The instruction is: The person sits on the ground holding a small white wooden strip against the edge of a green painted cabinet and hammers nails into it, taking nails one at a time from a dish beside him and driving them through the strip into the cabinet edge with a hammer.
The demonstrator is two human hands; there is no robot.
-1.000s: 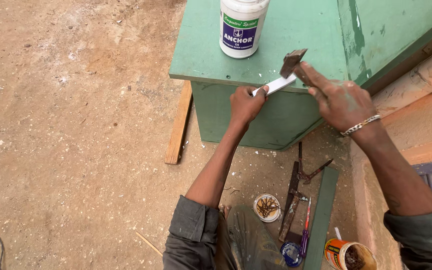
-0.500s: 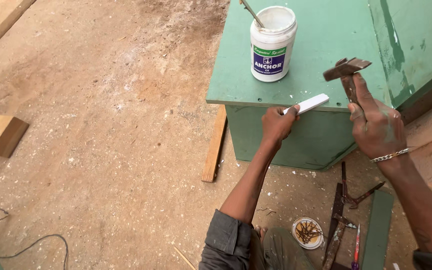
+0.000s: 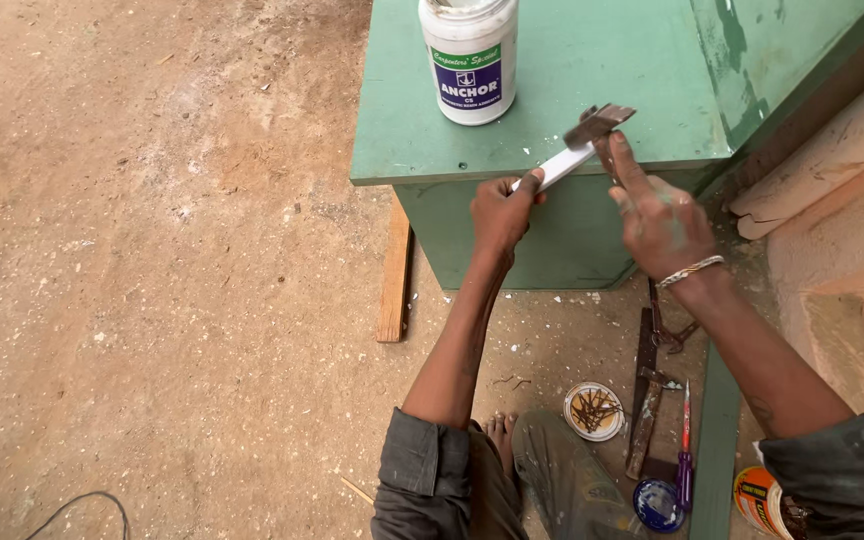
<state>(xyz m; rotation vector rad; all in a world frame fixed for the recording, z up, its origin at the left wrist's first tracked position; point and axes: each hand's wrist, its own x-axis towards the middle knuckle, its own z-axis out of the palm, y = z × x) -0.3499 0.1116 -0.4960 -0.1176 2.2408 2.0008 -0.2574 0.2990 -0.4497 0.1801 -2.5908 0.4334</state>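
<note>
**Hammer Poised Over White Strip at Cabinet Edge**

Head view, hands. The left hand [image 3: 500, 210] is closed in a pinch on the lower end of a narrow white strip [image 3: 564, 165], which lies slanted against the front top edge of the green cabinet [image 3: 592, 60]. The right hand [image 3: 660, 215] is clenched around the handle of a hammer [image 3: 600, 122], index finger extended along the shaft. The rusty hammer head sits at the upper end of the strip, touching it or just above it; which of the two cannot be told. Whether a nail stands under the head is too small to see.

Head view, progress. As a judgement: the strip is positioned but still held by hand, so it is not yet fixed. Fastening along its length appears to be left.

Head view, surroundings. A white plastic jar [image 3: 469, 58] with a blue and green label stands on the cabinet top, near the strip but apart from it; it does not obstruct the hammer. A wooden batten [image 3: 393, 270] lies on the dirt floor by the cabinet's left corner. By the person's legs are a small dish of nails [image 3: 593, 411], rusty tools [image 3: 645, 400], a red-handled screwdriver [image 3: 686, 440] and a round blue lid [image 3: 658, 503]. An orange tin [image 3: 758, 500] stands at the right knee.
</note>
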